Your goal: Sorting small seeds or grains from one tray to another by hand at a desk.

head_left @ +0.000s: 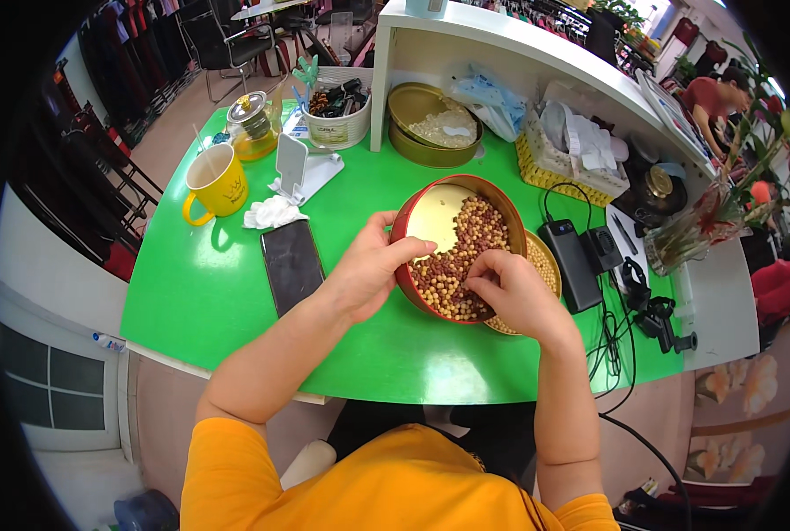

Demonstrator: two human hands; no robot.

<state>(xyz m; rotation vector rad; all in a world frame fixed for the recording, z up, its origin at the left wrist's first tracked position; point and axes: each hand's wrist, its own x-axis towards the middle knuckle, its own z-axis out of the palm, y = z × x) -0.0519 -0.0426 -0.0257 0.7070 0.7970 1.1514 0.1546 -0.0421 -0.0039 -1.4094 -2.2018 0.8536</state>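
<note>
My left hand (368, 265) grips the left side of a round red tin (435, 217), its thumb over the rim. The tin is tilted, and mixed pale yellow and reddish-brown beans (476, 232) lie along its right and near side, leaving part of the cream bottom bare. Over the beans, my right hand (520, 296) has thumb and fingertips pinched together; whatever they hold is hidden. Partly under the red tin, a second round container holds pale yellow beans (541, 258).
A black phone (292, 264), yellow mug (216, 181), glass teapot (253, 128) and white phone stand (311, 173) are on the green table (182, 296) at left. To the right are a power bank (570, 265), cables and a glass vase (682, 234). A yellow basket (545, 168) stands behind.
</note>
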